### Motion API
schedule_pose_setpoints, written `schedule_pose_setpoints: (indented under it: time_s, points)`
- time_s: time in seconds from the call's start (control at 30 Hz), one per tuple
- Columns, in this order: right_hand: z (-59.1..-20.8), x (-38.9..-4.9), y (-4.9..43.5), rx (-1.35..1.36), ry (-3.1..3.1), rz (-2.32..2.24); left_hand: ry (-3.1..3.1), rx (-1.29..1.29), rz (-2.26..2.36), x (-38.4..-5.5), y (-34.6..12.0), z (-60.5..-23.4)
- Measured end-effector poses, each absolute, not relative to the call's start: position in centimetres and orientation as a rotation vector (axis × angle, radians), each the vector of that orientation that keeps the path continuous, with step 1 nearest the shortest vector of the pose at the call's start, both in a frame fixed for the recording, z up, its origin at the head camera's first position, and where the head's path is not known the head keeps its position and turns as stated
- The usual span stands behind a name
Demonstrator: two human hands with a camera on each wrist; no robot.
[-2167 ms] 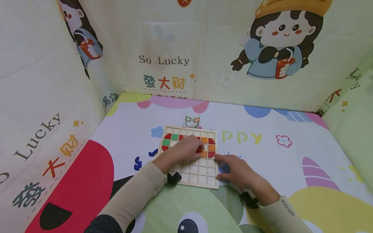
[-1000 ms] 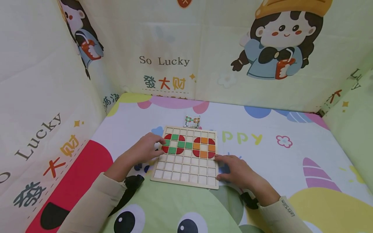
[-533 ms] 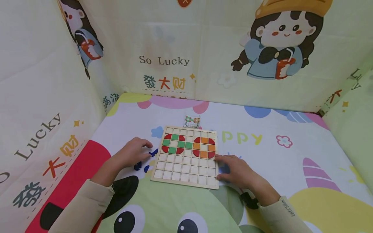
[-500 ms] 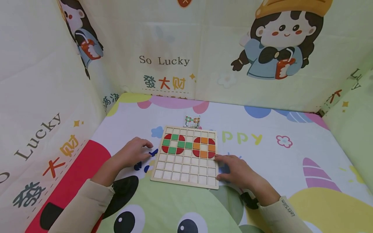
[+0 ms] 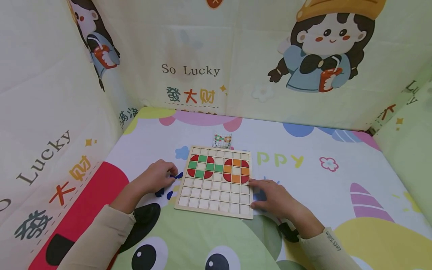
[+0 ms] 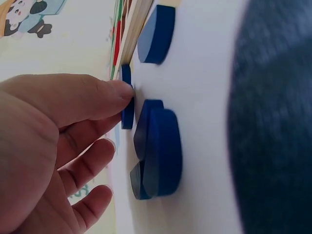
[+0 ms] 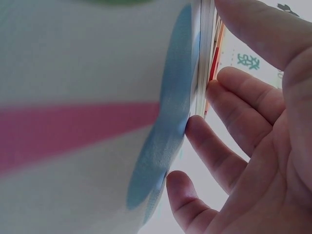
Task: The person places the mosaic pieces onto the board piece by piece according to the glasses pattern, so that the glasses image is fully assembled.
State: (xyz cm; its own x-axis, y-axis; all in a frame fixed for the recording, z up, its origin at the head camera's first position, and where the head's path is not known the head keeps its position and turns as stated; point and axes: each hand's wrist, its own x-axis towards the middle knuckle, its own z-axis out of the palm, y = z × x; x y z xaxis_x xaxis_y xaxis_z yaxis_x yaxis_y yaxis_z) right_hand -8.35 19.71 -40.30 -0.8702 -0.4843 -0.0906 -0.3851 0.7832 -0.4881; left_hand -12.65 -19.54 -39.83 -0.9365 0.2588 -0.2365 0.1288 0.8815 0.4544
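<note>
My left hand point(image 5: 156, 177) is left of the wooden grid board point(image 5: 209, 189). In the left wrist view its thumb and index finger pinch a blue tile point(image 6: 126, 121) with a curved edge, low at the table; the other fingers hang loosely curled. Several more blue tiles point(image 6: 163, 151) lie beside that hand, some overlapping, and another blue tile point(image 6: 157, 34) is nearer the board. My right hand point(image 5: 275, 197) rests along the board's right edge, thumb and fingers spread. On the board, red corner tiles with green tiles point(image 5: 218, 168) and orange tiles point(image 5: 236, 179) form two ring shapes joined by green.
A small pattern card point(image 5: 222, 140) with a coloured grid stands or lies just behind the board. The table is covered by a printed cloth point(image 5: 324, 187), and cartoon-printed sheets point(image 5: 243, 67) hang behind and at both sides.
The left hand has left the board's middle, uncovering the tiles there, and moved left and down to the blue tiles, where its fingertips have closed on one. The right hand stays put.
</note>
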Motion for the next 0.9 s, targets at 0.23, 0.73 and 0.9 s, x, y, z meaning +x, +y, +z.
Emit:
schedule_pose_setpoints:
  time_s: [0.23, 0.73, 0.9]
  points:
    - [-40.38, -8.35, 19.76, -0.692, 2.763, -0.690, 2.736, 0.288, 0.680, -12.23, -19.93, -39.68]
    - [-39.99, -8.33, 19.67, -0.666, 2.748, -0.680, 2.874, 0.227, 0.556, -11.99, -20.34, -39.84]
    - [-39.99, -8.33, 19.67, -0.674, 2.752, -0.677, 2.887, 0.246, 0.547, -12.12, -20.20, -39.79]
